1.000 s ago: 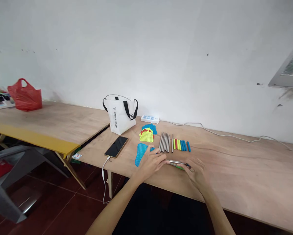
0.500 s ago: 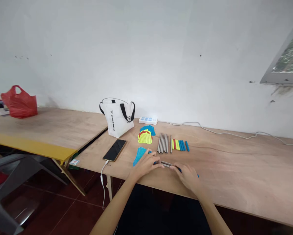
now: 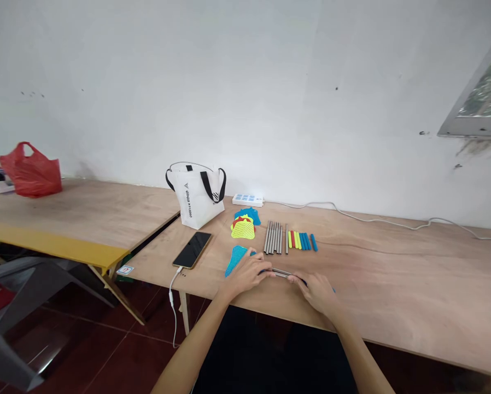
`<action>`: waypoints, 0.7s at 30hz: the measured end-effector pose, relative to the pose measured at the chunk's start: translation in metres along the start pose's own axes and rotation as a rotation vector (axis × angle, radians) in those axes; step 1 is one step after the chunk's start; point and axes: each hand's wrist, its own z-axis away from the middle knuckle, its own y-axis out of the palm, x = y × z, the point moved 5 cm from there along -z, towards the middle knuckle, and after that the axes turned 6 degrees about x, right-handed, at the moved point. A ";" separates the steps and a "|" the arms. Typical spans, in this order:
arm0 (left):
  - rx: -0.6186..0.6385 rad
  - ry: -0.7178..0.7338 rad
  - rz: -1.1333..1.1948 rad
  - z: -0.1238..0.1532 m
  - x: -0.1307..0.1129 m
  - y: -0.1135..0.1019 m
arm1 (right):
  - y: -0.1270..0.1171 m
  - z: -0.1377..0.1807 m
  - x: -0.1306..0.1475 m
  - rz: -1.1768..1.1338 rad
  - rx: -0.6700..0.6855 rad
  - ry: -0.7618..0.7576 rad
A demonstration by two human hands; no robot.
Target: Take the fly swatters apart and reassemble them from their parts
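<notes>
Near the table's front edge, my left hand [image 3: 249, 275] is closed where a blue mesh fly swatter head [image 3: 234, 260] meets a metal tube. Its fingers hide the joint. The bare metal tube [image 3: 281, 273] spans the gap between my hands. My right hand [image 3: 317, 290] grips the other end, around a blue handle whose tip shows past the palm. Behind my hands lie several loose metal tubes [image 3: 273, 238] in a row. Beside them is a row of yellow, red and blue handles [image 3: 299, 241]. Yellow, red and blue swatter heads [image 3: 243, 230] are stacked farther left.
A phone [image 3: 192, 250] with a white charging cable lies at the left. Behind it stand a white tote bag [image 3: 200, 202] and a power strip [image 3: 247, 200], whose cord [image 3: 364, 221] runs along the wall. A red plastic bag [image 3: 32, 172] sits on the neighbouring table.
Both hands keep hold of the fly swatter. My right hand has shifted slightly to the right, showing a little more tube between the hands. The view has moved slightly.
</notes>
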 end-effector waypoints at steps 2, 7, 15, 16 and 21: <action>0.000 0.012 -0.006 -0.002 -0.003 0.001 | 0.003 -0.001 -0.003 0.001 0.024 -0.007; 0.011 0.003 -0.037 -0.001 -0.004 0.001 | 0.013 -0.001 -0.003 -0.061 0.007 -0.005; 0.018 -0.076 0.107 0.000 0.012 0.007 | 0.021 -0.003 0.002 0.065 -0.115 0.043; 0.001 -0.092 0.110 0.000 0.013 0.007 | 0.019 -0.003 0.003 0.076 -0.138 0.029; 0.017 -0.143 0.172 0.000 0.015 0.012 | 0.013 -0.004 0.005 0.144 -0.207 -0.051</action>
